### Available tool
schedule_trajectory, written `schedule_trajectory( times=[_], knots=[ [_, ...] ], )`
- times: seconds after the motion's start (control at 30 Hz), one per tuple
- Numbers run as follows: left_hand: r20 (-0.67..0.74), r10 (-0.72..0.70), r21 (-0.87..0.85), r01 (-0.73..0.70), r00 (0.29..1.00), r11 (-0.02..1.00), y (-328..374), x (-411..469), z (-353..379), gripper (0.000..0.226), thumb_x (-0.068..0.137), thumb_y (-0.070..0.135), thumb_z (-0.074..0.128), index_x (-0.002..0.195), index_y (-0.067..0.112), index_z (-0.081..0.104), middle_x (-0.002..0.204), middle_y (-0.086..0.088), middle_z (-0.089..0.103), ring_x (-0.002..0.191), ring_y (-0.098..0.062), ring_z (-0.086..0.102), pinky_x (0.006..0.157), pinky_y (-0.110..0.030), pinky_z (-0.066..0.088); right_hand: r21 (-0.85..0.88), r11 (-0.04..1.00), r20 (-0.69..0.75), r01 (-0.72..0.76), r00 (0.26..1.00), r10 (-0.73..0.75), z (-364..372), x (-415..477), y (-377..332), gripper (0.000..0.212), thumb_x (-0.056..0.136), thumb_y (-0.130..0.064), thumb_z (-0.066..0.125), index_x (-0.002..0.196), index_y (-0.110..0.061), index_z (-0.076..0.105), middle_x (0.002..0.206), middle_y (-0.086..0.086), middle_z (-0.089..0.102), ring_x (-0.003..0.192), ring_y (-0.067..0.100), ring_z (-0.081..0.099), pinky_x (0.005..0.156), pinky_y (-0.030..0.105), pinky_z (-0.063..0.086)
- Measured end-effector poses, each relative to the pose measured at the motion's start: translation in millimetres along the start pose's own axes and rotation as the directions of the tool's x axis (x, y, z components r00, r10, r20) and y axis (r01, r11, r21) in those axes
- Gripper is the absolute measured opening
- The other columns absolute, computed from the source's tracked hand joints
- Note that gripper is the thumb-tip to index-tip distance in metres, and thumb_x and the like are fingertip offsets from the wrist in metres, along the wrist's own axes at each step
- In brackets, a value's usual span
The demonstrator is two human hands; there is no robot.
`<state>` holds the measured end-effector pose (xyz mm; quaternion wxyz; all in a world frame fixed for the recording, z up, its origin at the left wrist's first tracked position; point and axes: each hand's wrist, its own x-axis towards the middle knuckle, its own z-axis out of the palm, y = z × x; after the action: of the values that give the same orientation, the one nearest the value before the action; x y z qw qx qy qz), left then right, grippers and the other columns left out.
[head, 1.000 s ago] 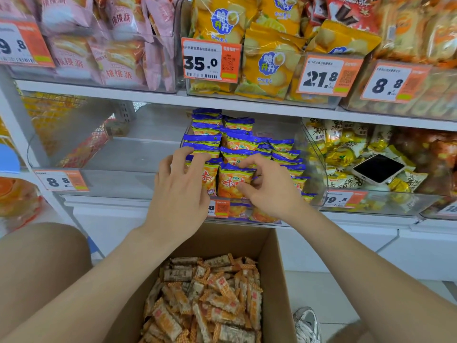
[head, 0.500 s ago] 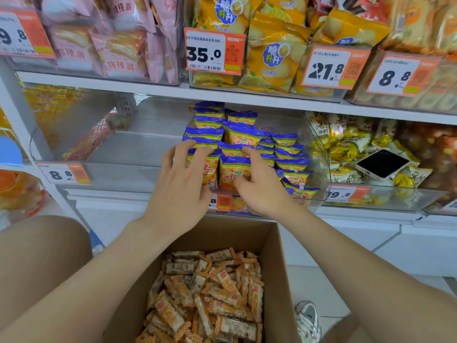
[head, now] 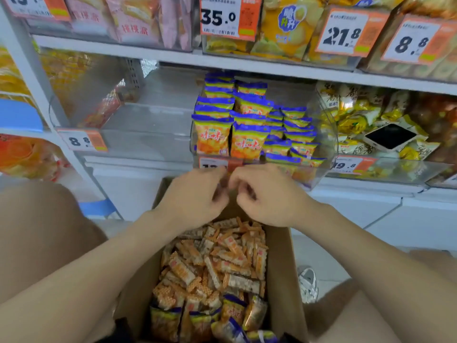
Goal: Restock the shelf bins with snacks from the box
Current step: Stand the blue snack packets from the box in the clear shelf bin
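Orange snack packs with blue tops stand in rows inside a clear shelf bin on the middle shelf. Below it sits an open cardboard box holding small orange-and-white wrapped snacks and a few blue-topped packs at its near end. My left hand and my right hand hover side by side over the box's far edge, just under the bin front. Both have loosely curled fingers and hold nothing that I can see.
An empty clear bin stands left of the filled one. A phone lies on yellow packs in the right bin. Price tags hang along the shelf edges. My knees flank the box, and a white shoe shows on the floor.
Both hands have left the front snack packs in the bin and drawn back down toward the box, fingers now curled. The view has tilted down, showing more of the box.
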<state>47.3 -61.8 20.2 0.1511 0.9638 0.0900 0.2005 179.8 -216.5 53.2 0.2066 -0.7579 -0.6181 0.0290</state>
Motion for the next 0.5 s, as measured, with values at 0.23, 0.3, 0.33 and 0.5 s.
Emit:
schedule_trajectory(
  times=[0.23, 0.3, 0.33, 0.5],
  knots=[
    [0.807, -0.087, 0.099, 0.01, 0.585, 0.995, -40, -73, 89, 0.021, 0.097, 0.039, 0.063, 0.115, 0.028, 0.067, 0.107, 0.005, 0.07, 0.093, -0.017, 0.066, 0.083, -0.043, 0.06, -0.145, 0.988, 0.704, -0.046, 0.697, 0.136, 82, -62, -35, 0.021, 0.101, -0.021, 0.051, 0.117, -0.018, 0.064, 0.083, -0.005, 0.057, 0.072, 0.007, 0.055, 0.061, 0.031, 0.051],
    [0.891, -0.057, 0.044, 0.039, 0.451, 0.998, -38, -92, 110, 0.024, 0.098, 0.04, 0.066, 0.117, 0.026, 0.069, 0.11, 0.006, 0.069, 0.096, -0.017, 0.065, 0.088, -0.042, 0.059, -0.183, 0.979, 0.778, -0.085, 0.597, 0.198, 92, -68, -38, 0.026, 0.103, -0.025, 0.048, 0.125, -0.018, 0.061, 0.089, -0.002, 0.051, 0.081, 0.015, 0.06, 0.072, 0.042, 0.059],
    [0.914, -0.018, -0.009, 0.065, 0.405, 0.998, -35, -100, 119, 0.026, 0.098, 0.039, 0.068, 0.12, 0.026, 0.07, 0.111, 0.007, 0.068, 0.099, -0.016, 0.064, 0.091, -0.039, 0.058, -0.196, 0.976, 0.786, -0.095, 0.58, 0.214, 96, -70, -38, 0.025, 0.103, -0.025, 0.047, 0.123, -0.018, 0.062, 0.091, -0.001, 0.052, 0.085, 0.02, 0.063, 0.076, 0.048, 0.061],
    [0.944, 0.189, -0.249, 0.207, 0.271, 0.946, -7, -119, 154, 0.049, 0.09, 0.049, 0.078, 0.134, 0.03, 0.067, 0.127, 0.009, 0.068, 0.113, -0.012, 0.062, 0.097, -0.031, 0.053, -0.196, 0.971, 0.746, -0.138, 0.622, 0.239, 91, -64, -26, 0.033, 0.104, -0.025, 0.049, 0.134, -0.015, 0.06, 0.1, 0.001, 0.067, 0.104, 0.026, 0.064, 0.088, 0.049, 0.058]
  ],
)
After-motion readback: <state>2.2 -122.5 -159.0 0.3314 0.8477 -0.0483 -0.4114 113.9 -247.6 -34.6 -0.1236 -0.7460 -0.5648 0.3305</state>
